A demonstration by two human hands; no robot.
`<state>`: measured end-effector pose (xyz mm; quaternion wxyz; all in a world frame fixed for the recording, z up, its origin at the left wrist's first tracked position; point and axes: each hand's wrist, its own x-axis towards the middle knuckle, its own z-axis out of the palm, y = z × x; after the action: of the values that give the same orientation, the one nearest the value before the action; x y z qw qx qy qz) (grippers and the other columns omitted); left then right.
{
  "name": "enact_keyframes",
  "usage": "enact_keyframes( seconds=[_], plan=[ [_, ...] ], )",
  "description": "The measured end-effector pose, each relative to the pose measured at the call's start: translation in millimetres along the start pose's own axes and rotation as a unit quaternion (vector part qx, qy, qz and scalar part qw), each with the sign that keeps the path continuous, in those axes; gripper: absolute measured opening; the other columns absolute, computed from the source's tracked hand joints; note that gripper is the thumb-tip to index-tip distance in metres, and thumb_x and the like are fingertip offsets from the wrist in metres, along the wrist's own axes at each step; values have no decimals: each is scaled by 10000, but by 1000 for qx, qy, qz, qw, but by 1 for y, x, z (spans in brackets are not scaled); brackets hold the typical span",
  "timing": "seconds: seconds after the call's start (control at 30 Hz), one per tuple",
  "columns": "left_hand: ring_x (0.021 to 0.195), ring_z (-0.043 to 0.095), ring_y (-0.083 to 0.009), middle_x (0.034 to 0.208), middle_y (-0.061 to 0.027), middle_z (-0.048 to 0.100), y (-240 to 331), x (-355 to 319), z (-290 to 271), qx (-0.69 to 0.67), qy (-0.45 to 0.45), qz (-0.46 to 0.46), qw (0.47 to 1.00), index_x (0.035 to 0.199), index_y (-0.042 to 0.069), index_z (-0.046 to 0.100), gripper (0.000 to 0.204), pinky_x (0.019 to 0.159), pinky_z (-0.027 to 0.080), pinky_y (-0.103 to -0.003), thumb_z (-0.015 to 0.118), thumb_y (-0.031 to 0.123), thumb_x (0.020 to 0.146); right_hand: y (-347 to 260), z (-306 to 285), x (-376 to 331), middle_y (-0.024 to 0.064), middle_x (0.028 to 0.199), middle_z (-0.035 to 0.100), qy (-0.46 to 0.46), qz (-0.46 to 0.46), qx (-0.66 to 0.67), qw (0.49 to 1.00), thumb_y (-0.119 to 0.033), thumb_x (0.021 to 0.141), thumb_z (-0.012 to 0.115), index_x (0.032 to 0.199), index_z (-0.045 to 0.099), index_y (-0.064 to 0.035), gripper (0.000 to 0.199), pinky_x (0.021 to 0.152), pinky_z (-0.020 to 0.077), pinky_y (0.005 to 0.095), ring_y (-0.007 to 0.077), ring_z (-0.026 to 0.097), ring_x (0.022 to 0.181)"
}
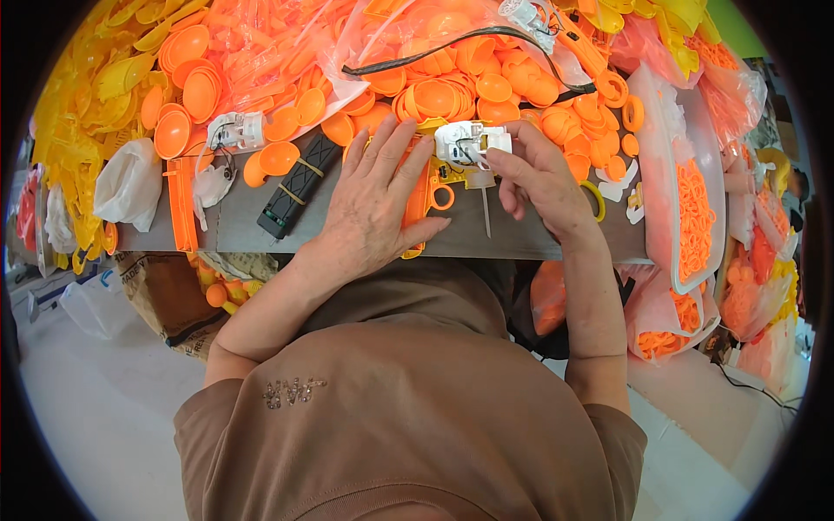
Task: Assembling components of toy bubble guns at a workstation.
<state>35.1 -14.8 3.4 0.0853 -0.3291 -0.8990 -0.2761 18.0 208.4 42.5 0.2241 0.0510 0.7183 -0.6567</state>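
Note:
My left hand (pixel 372 193) lies palm down, fingers stretched and apart, partly over an orange plastic shell with a ring-shaped handle (pixel 442 197). Its fingertips reach the orange parts behind. At the right end of a small white plastic mechanism with thin dark wires (pixel 465 146), the thumb and forefinger of my right hand (pixel 547 178) close on its edge. That mechanism rests over the orange and yellow shell, and a thin pale rod (pixel 486 208) points down from it toward the table edge. My palm hides part of the shell.
Orange cups and discs (pixel 434 97) heap along the back, with yellow parts (pixel 104 87) at far left. A black strip-shaped tool with bands (pixel 300 187) lies left of my hand. Another white mechanism (pixel 236 130) sits beyond it. A bin of orange rings (pixel 638 165) stands right.

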Motion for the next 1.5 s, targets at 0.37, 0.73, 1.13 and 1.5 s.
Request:
enact_keyframes(
  seconds=[0.37,0.73,1.13,1.5],
  plan=[
    [1272,340,-375,1340,-197,367,0,2,-1,-3,1,10,1000,1287,3,417,769,1036,273,-512,752,300,663,6,-6,4,79,771,585,10,23,83,996,-306,918,504,1037,492,-53,280,349,332,189,67,442,420],
    [1267,336,-370,1326,-199,374,0,3,0,-9,1,5,1000,1284,-3,418,757,1035,273,-496,730,308,669,5,-3,3,73,712,559,15,57,116,991,-368,941,429,1011,515,-64,324,345,283,202,72,379,403],
    [1207,384,-375,1259,-210,410,0,11,9,-74,47,13,996,1249,-14,450,746,1025,300,-487,741,305,641,-9,17,-3,63,728,549,104,-91,59,989,-318,951,417,1036,508,-35,309,385,329,207,81,426,455],
    [1191,387,-384,1253,-215,408,4,12,13,-64,64,18,996,1227,-21,464,750,1003,317,-492,752,264,596,17,14,16,78,831,593,55,-115,308,943,-353,952,393,1063,529,-65,338,403,314,218,95,402,473]
  ],
)
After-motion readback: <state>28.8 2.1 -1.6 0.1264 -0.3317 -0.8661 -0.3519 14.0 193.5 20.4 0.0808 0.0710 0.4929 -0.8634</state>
